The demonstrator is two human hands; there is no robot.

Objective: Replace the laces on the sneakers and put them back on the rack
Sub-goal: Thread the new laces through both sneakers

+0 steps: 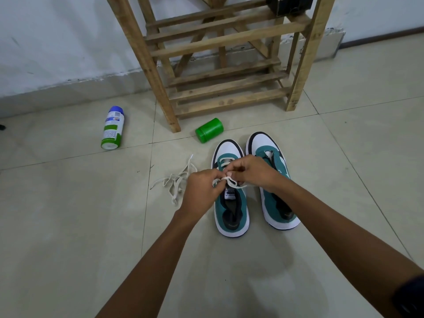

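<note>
Spray can (112, 128) lies on the floor (68, 214) at ten o'clock. Loose lace (174, 182) lies at nine o'clock of the left sneaker (231, 212). Left hand (202, 189) and right hand (250, 171) both pinch the lace (229, 180) threaded through that sneaker. Green jar (209, 130) lies at twelve o'clock, before the wooden rack (220, 65). Right sneaker (275, 180) stands just beside, unlaced.

Two bare forearms reaching forward and down, converging at the centre. Left hand (202, 188) with fingers curled, pinching a flat off-white shoelace (229, 180) at the fingertips. Right hand (250, 172) knuckles-up, fingers bent (thumb tip showing), pinching the same lace just beside the left. Dark sleeve edge at the right elbow.
</note>
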